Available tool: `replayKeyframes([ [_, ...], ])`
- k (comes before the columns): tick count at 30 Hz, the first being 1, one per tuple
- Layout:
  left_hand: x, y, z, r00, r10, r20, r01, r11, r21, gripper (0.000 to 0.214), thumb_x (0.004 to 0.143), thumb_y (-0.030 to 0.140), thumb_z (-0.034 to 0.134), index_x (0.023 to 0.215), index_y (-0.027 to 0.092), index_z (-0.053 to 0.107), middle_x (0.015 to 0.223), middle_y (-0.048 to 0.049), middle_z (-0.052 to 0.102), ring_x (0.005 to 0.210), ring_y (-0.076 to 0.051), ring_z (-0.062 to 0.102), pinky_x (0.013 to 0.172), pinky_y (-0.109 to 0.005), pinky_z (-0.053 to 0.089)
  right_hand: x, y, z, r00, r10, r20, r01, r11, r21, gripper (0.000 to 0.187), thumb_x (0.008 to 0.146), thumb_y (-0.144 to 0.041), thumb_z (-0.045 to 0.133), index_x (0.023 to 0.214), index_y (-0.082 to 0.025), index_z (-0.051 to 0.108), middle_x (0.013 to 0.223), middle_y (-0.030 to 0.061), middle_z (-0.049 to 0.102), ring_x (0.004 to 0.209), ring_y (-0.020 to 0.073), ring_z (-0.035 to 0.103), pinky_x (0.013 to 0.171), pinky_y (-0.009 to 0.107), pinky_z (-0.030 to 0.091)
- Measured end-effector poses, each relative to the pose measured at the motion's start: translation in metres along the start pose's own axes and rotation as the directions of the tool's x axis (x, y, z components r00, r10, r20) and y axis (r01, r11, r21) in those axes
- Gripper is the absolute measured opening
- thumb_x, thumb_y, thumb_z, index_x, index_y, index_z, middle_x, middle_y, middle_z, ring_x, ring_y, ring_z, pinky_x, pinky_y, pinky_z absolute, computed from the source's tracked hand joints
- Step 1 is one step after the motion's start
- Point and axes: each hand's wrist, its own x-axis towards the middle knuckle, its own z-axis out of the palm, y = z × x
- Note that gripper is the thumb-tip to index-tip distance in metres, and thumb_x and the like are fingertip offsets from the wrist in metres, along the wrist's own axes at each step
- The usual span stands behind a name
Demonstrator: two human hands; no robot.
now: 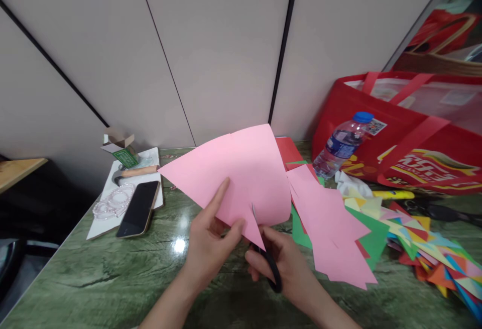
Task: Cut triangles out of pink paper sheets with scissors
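My left hand [211, 236] grips a large pink sheet of paper [241, 173] by its lower edge, index finger and thumb lying over its face. Black-handled scissors [274, 273] are in my right hand [282, 258], fingers through the loops. One blade shows on top of the paper, partway into the lower right of the sheet; the other is hidden beneath. A pointed strip of pink hangs beside the cut, over the scissors. To the right lie cut pink paper pieces [331, 223] on top of green paper [371, 228] and red paper [289, 149].
At left are a phone [138, 208], a beaded string [115, 202], a wooden-handled tool [139, 172] and a small green-and-white box [126, 155]. A water bottle [341, 143] stands before a red bag [425, 138]. Colourful folded paper [437, 253] lies at right, near a yellow marker [393, 195].
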Motion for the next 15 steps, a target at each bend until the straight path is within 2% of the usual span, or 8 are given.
replayKeyframes([
  [3, 0.0003, 0.0012, 0.0003, 1.000, -0.001, 0.000, 0.001, 1.000, -0.010, 0.067, 0.069, 0.021, 0.068, 0.133, 0.025, 0.049, 0.090, -0.0018, 0.067, 0.043, -0.005, 0.044, 0.034, -0.018, 0.044, 0.0005, 0.0023, 0.0001, 1.000, -0.001, -0.008, 0.001, 1.000, 0.024, 0.026, 0.073, -0.037, 0.069, 0.079, -0.017, 0.054, 0.056, -0.0071, 0.050, 0.043, 0.0063, 0.050, 0.043, 0.018, 0.040],
  [8, 0.0004, 0.0028, -0.0003, 1.000, -0.010, 0.010, 0.011, 1.000, -0.005, 0.067, 0.070, 0.020, 0.067, 0.133, 0.024, 0.048, 0.069, 0.0030, 0.062, 0.038, -0.005, 0.039, 0.031, -0.017, 0.040, 0.0006, 0.0059, -0.0012, 1.000, 0.012, -0.005, -0.011, 0.999, 0.050, 0.025, 0.071, -0.034, 0.072, 0.076, -0.017, 0.054, 0.059, -0.0070, 0.050, 0.041, 0.0051, 0.049, 0.040, 0.017, 0.037],
  [12, 0.0006, 0.0023, 0.0001, 1.000, -0.018, 0.025, 0.018, 1.000, -0.017, 0.068, 0.070, 0.020, 0.068, 0.134, 0.025, 0.047, 0.077, 0.0017, 0.065, 0.039, -0.005, 0.041, 0.032, -0.017, 0.040, 0.0002, 0.0074, -0.0005, 1.000, 0.017, -0.023, -0.015, 0.997, 0.076, 0.024, 0.070, -0.032, 0.073, 0.076, -0.017, 0.054, 0.059, -0.0074, 0.050, 0.041, 0.0051, 0.048, 0.040, 0.017, 0.037],
  [15, -0.0005, 0.0009, 0.0030, 0.999, -0.023, 0.044, 0.024, 0.999, -0.027, 0.066, 0.069, 0.019, 0.067, 0.133, 0.025, 0.048, 0.087, -0.0010, 0.068, 0.045, -0.007, 0.049, 0.036, -0.018, 0.045, 0.0005, 0.0060, -0.0001, 0.999, -0.007, -0.045, 0.012, 0.994, 0.111, 0.025, 0.068, -0.030, 0.075, 0.077, -0.018, 0.055, 0.063, -0.0060, 0.053, 0.049, 0.0072, 0.050, 0.047, 0.018, 0.043],
])
